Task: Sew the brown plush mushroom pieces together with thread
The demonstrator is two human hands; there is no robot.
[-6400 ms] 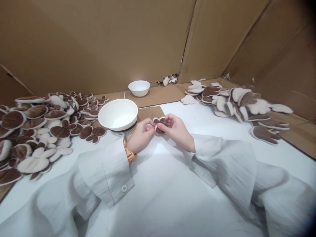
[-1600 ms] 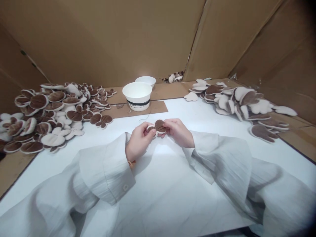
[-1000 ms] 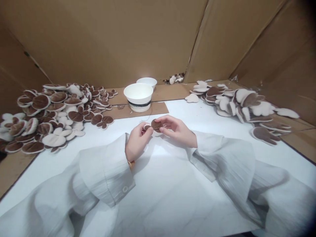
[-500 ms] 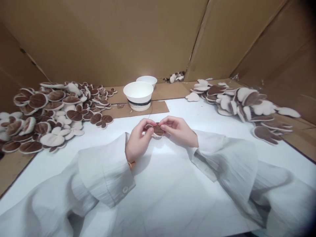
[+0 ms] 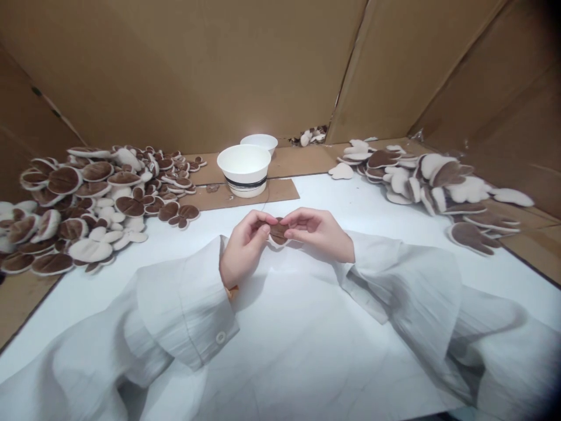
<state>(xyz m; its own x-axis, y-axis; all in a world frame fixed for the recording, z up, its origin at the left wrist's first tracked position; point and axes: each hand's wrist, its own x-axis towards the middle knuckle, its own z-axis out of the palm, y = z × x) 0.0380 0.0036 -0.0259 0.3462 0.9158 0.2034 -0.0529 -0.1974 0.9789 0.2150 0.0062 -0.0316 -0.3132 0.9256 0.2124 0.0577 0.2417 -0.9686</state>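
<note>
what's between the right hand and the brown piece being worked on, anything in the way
Nothing visible is in the way: the right hand already has its fingertips on the brown piece. The left hand holds the opposite side, and the black-striped bowl stands beyond both hands.

fuzzy brown cloth piece (image 5: 279, 233), matt cardboard walls (image 5: 188, 70), smooth white tabletop (image 5: 307, 327)

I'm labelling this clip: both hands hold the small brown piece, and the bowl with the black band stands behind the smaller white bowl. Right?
Not quite: in the head view, the bowl with the black band stands in front of the smaller white bowl.
</note>
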